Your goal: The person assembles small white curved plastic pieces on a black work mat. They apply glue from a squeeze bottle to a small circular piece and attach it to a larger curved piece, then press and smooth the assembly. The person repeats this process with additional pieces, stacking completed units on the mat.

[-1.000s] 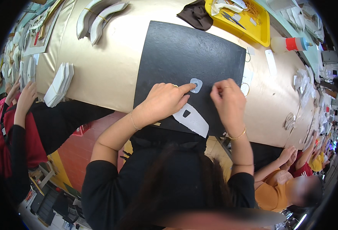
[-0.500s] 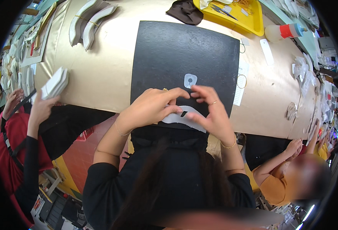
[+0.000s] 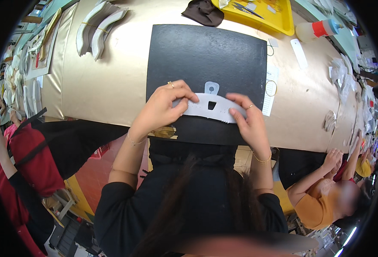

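The curved white piece (image 3: 201,107) with a small dark cut-out lies toward the near side of the black mat (image 3: 206,53). Clock positions here are taken from that piece. At nine o'clock the left hand (image 3: 167,105) grasps it between thumb and fingers, which cover much of that end, so its outline there cannot be followed. Between three and four o'clock is the right hand (image 3: 251,122), thumb against the piece, forefinger raised and slightly blurred; whether other fingers grip underneath cannot be told.

Just beside the piece, at twelve o'clock, sits a small pale patch (image 3: 211,87) with a dark keyhole shape; whether its lower edge runs under the piece is unclear. Farther out at twelve is a brown cloth (image 3: 203,13), cut off by the top edge. The yellow tray (image 3: 288,30) at one o'clock is cut off too, its scissors (image 3: 246,9) only partly shown. A bottle (image 3: 319,29) with a red band leans at two. Bundled strips (image 3: 95,32) lie at ten. At four, a co-worker in orange (image 3: 315,207) has both hands together, their contents hard to make out.
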Demonstrator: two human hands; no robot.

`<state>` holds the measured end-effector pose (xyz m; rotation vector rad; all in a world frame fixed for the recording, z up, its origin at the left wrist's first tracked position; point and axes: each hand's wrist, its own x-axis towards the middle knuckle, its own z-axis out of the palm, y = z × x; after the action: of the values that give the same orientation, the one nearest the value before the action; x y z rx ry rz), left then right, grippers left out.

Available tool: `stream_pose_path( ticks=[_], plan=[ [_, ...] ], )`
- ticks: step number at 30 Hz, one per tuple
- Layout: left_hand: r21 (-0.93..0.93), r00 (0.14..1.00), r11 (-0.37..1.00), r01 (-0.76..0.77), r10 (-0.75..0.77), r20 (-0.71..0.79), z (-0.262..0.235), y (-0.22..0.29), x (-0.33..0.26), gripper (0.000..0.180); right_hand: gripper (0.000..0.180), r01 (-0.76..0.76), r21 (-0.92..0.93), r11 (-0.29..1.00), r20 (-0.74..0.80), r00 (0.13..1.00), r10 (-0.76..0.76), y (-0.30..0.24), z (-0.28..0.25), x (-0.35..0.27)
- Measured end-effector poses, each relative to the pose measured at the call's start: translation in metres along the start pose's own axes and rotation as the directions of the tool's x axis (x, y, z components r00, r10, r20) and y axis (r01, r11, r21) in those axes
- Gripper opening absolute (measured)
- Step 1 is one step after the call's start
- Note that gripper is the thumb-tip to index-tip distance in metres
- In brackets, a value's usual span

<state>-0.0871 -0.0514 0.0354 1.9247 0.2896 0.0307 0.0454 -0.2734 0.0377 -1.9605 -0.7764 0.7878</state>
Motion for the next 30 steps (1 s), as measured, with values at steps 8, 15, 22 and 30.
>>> stream_pose_path(
  ticks=[8, 15, 22, 30],
  plan=[
    [0.198, 0.977, 0.978, 0.071, -0.028, -0.213, 0.017, -0.008, 0.021, 0.023, 0.027, 0.047, -0.07, 0.996, -0.177, 0.982, -0.059, 0.0, 0.009, 0.025],
    [0.191, 0.973, 0.973, 0.127, -0.085, -0.214, 0.018, -0.01, 0.027, 0.022, 0.031, 0.036, -0.134, 0.99, -0.223, 0.973, -0.065, 0.005, 0.013, 0.03],
    [0.221, 0.976, 0.963, 0.152, -0.111, -0.188, 0.016, -0.011, 0.031, 0.023, 0.03, 0.04, -0.175, 0.984, -0.19, 0.979, -0.074, 0.004, 0.009, 0.035],
    [0.22, 0.978, 0.963, 0.154, -0.117, -0.171, 0.015, -0.012, 0.033, 0.023, 0.03, 0.016, -0.165, 0.986, -0.184, 0.982, -0.047, 0.004, 0.009, 0.036]
  ],
)
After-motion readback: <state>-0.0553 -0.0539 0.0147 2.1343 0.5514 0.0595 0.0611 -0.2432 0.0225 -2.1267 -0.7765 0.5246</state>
